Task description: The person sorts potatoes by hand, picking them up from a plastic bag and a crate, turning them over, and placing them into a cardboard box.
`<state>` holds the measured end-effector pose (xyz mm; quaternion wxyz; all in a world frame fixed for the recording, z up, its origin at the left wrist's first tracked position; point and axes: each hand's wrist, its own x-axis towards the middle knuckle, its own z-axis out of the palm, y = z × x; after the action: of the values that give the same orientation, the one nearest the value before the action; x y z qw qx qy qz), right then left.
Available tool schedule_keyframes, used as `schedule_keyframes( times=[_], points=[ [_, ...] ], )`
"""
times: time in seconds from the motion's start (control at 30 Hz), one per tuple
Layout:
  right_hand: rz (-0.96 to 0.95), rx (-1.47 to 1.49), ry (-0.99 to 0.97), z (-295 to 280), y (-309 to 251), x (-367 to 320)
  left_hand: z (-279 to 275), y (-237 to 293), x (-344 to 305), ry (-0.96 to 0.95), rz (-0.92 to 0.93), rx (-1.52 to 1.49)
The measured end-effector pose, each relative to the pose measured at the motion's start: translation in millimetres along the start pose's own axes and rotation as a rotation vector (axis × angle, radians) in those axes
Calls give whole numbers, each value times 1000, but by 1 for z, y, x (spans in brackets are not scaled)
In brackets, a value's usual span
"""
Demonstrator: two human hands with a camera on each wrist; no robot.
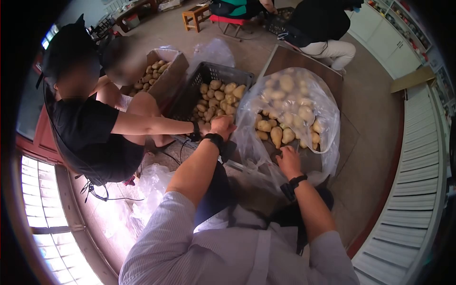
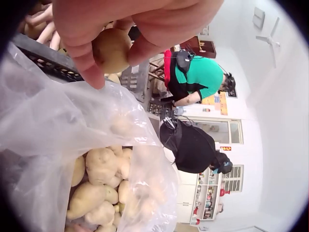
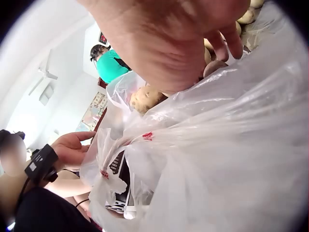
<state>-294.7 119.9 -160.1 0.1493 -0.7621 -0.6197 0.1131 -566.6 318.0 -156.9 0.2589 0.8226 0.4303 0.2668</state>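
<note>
My left hand is over the near side of a black plastic crate filled with potatoes. In the left wrist view its fingers and thumb grip one potato. My right hand reaches in at the mouth of a clear plastic bag of potatoes. Its fingers are extended and loosely bent beside the potatoes in the right wrist view. The bag's crumpled film covers much of the lower part of that view.
A person in black sits at the left, one arm stretched to the crate. Behind the crate stands a cardboard box of potatoes. Loose plastic film lies on the floor at the left. Two more people sit further off.
</note>
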Motion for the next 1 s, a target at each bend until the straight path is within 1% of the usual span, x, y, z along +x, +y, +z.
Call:
schedule_keyframes(
  times=[0.03,0.1,0.17,0.2,0.27,0.3,0.37,0.4,0.47,0.53,0.6,0.63,0.67,0.7,0.73,0.77,0.8,0.83,0.87,0.9,0.97,1.0],
  points=[
    [-10,10,-15,-1,1,-1,-3,-5,-1,-11,36,156],
    [-21,18,-28,-5,1,-3,0,-10,1,8,51,185],
    [-21,0,-140,-6,2,-5,1,-12,2,-126,-90,271],
    [-23,0,-140,-6,2,-7,0,-13,2,-125,-92,272],
    [-122,3,-119,-7,6,-10,1,-18,1,-118,-51,310],
    [-121,3,-119,-7,7,-12,2,-21,1,-118,-50,310],
    [-97,-67,-218,-11,6,-16,2,-27,2,-191,-44,395],
    [-94,-67,-215,-13,6,-17,3,-30,2,-191,-40,395],
    [-60,-116,-280,-14,9,-19,10,-44,2,-256,-124,406],
    [-33,-80,-261,-15,12,-20,18,-62,2,-251,-104,402],
    [-3,-45,-241,-18,13,-23,17,-61,1,-215,-114,433],
    [36,35,-184,-19,13,-24,11,-52,0,-216,-106,430],
    [73,114,-127,-19,16,-25,6,-45,0,-240,-154,440],
    [77,113,-122,-17,19,-23,1,-37,0,-264,-202,451],
    [134,268,-58,-13,23,-20,-1,-39,-1,-263,-144,382],
    [189,423,6,-11,27,-18,2,-39,0,-263,-138,381],
    [191,421,10,-9,32,-17,3,-40,1,-272,-235,433],
    [399,682,-54,-18,27,-16,4,-37,1,-280,-332,484],
    [605,943,-118,-27,22,-15,7,-41,1,-279,-326,483],
    [603,942,-109,-36,17,-15,10,-45,2,-269,-292,466],
    [735,1249,-210,-47,12,-17,10,-29,10,-250,-244,448],
    [729,1249,-198,-49,10,-17,16,-16,16,39,-672,-265]
  ],
)
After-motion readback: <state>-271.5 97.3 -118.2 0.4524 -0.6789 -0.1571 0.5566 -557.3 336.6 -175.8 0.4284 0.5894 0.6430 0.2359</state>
